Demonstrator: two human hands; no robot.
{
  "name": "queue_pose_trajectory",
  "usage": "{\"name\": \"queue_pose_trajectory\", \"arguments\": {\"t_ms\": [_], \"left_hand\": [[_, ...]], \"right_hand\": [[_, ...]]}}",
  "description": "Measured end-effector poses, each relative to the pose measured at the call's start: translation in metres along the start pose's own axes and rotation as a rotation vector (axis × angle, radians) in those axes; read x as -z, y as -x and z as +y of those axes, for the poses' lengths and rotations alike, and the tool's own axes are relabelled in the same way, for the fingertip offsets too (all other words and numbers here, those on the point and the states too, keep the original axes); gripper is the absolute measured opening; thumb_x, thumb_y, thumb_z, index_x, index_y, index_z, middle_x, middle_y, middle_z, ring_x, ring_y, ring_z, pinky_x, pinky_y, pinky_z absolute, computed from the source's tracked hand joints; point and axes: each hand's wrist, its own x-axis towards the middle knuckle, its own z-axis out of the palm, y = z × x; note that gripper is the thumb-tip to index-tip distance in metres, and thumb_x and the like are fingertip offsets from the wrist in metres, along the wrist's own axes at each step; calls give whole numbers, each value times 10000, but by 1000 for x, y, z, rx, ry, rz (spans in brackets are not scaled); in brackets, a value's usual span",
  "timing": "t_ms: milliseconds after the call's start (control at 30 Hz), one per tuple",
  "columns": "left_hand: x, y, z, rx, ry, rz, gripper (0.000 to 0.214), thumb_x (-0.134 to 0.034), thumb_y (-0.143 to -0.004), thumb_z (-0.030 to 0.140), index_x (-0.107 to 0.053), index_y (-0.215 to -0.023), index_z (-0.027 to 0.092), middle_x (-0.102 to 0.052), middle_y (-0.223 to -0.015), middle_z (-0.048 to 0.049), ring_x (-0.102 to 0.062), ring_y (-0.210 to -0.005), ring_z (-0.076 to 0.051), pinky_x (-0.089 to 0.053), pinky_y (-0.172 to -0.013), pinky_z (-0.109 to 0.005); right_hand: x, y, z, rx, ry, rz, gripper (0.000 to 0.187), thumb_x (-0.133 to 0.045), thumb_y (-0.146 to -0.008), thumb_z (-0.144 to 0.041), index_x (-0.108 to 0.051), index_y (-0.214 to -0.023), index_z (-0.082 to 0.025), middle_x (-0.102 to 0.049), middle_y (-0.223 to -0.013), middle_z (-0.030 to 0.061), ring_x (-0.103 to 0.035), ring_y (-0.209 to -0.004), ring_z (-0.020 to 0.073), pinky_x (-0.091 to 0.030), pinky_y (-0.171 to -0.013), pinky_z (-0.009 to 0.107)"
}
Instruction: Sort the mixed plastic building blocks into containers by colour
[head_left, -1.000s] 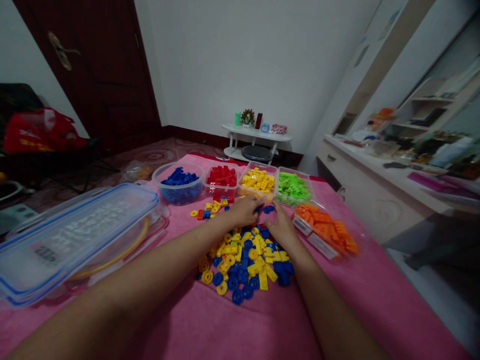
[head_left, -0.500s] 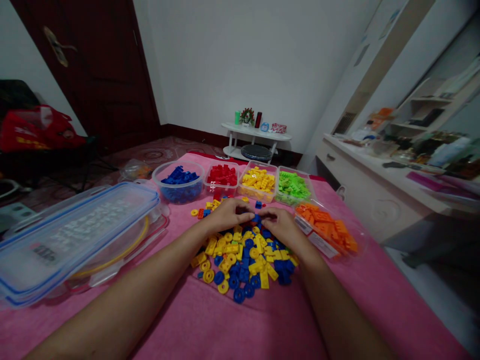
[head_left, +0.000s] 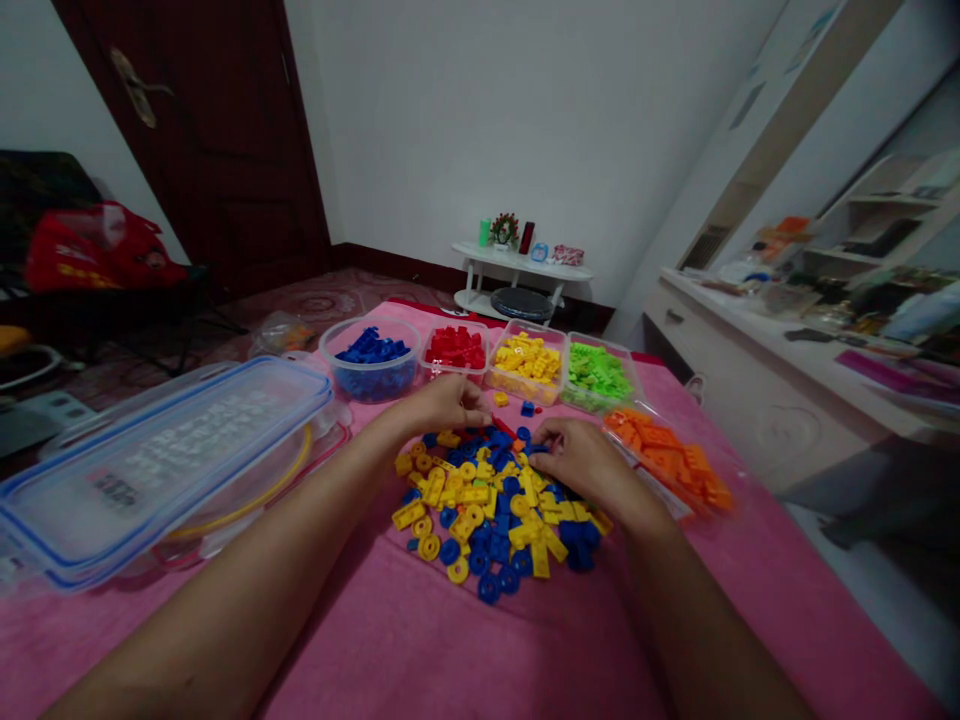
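A loose heap of yellow and blue building blocks and small wheels (head_left: pixel 487 520) lies on the pink cloth in front of me. At its far left edge my left hand (head_left: pixel 448 403) is closed in a pinch, with a red building block (head_left: pixel 502 428) at its fingertips. My right hand (head_left: pixel 574 452) reaches onto the far right of the heap with bent fingers. Blue pieces touch its fingertips, but what they grip, if anything, is hidden. Beyond the hands, a small blue block (head_left: pixel 528 409) and a yellow block (head_left: pixel 500 398) lie apart.
Behind the heap stand clear tubs of blue blocks (head_left: pixel 373 347), red blocks (head_left: pixel 455 347), yellow blocks (head_left: pixel 527 357) and green blocks (head_left: pixel 596 372). Orange blocks (head_left: pixel 670 455) fill a container at right. Stacked clear lids (head_left: pixel 180 460) lie at left on the pink cloth (head_left: pixel 450 660).
My hands have moved apart, the left one up and away from the right. A red block now shows at the left fingertips. The whole view has shifted slightly.
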Motion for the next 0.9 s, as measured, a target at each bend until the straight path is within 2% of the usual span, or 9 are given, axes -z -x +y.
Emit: {"name": "queue_pose_trajectory", "arguments": {"t_ms": [100, 200, 367, 467, 567, 667, 800, 900], "left_hand": [[9, 9, 7, -3, -250, -100, 183, -654, -619, 186, -721, -789, 186, -694, -693, -5, -581, -580, -118, -387, -531, -188], [5, 14, 14, 3, -470, -106, 266, -698, -518, 135, -731, -763, 233, -694, -694, 5, -589, -610, -139, -386, -550, -199], [-16, 15, 18, -7, -686, -18, 267, -654, -495, 74, -715, -716, 212, -693, -737, -48, -608, -695, -204, -422, -623, -257], [-20, 14, 15, -42, -662, 26, 230, -626, -481, 42, -692, -630, 203, -673, -658, -37, -597, -652, -188, -421, -605, -246], [-17, 11, 11, -88, -535, 18, 178, -645, -494, 58, -686, -598, 197, -656, -602, -22, -576, -587, -156, -418, -577, -229], [-16, 7, 16, -72, -329, 39, 138, -653, -562, 119, -700, -682, 167, -658, -629, -23, -559, -541, -129, -403, -522, -217], [-23, 5, 30, 129, 250, 54, 241, -636, -632, 153, -668, -871, 143, -624, -615, 2, -566, -506, -109, -431, -499, -211], [-30, 4, 37, 203, 742, 10, 230, -607, -659, 123, -632, -887, 135, -619, -647, -3, -585, -540, -89, -481, -544, -201]], "right_hand": [[-15, -1, -12, 40, -42, 165, 294, -596, -701, -185, -655, -989, -194, -638, -900, 41, -569, -723, 156, -417, -627, 254], [-32, -1, -19, 129, -46, 136, 437, -534, -747, -135, -586, -1174, -215, -590, -987, 63, -569, -798, 162, -434, -714, 271], [-43, -1, -16, 162, -49, 82, 344, -513, -782, -132, -632, -1096, -205, -576, -974, 73, -572, -886, 185, -437, -800, 297], [-41, -2, -13, 168, -71, 97, 310, -544, -771, -151, -642, -1062, -197, -607, -995, 73, -573, -938, 195, -432, -847, 314], [-34, -4, -12, 145, -100, 136, 263, -569, -764, -183, -663, -1009, -183, -649, -969, 74, -587, -921, 201, -437, -845, 322], [-21, -5, -16, 107, -153, 238, 236, -571, -763, -209, -676, -971, -170, -673, -938, 75, -604, -852, 197, -458, -781, 313], [0, -3, -24, 115, -243, 447, 231, -567, -786, -262, -670, -975, -178, -668, -923, 64, -599, -787, 180, -464, -695, 286], [11, 0, -30, 135, -281, 518, 229, -567, -799, -271, -660, -986, -179, -653, -920, 62, -591, -774, 171, -460, -675, 276]]}}
